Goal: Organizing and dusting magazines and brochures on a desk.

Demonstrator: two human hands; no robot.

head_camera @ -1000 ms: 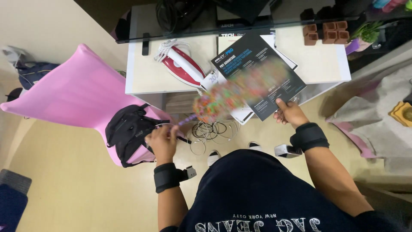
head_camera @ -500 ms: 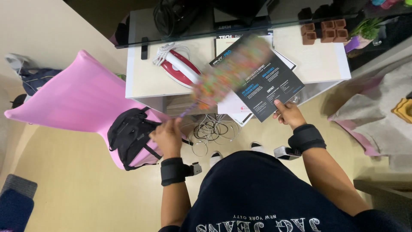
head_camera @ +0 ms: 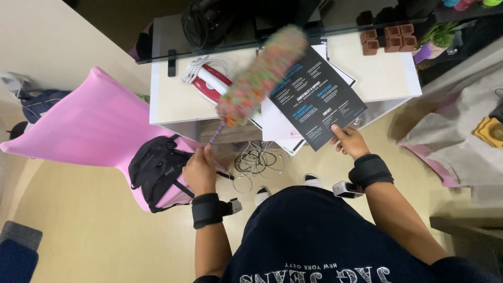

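My left hand [head_camera: 200,170] grips the thin handle of a multicoloured fluffy duster [head_camera: 262,75], whose blurred head lies over the white desk [head_camera: 173,99], between a red and white clothes iron [head_camera: 209,84] and a dark printed leaflet [head_camera: 314,97]. My right hand [head_camera: 350,141] pinches the near corner of that leaflet, lifting it above white papers [head_camera: 277,128] at the desk's front edge. Both wrists wear black bands.
A pink chair [head_camera: 89,128] with a black backpack [head_camera: 157,170] stands left of me. Tangled cables [head_camera: 257,162] lie on the floor under the desk. Small brown pots [head_camera: 387,37] and a plant [head_camera: 437,36] sit at the desk's far right. Grey fabric [head_camera: 461,136] lies on the right.
The duster head has swung up and away from me, from the desk's front edge to farther across the desktop. My right hand keeps holding the leaflet.
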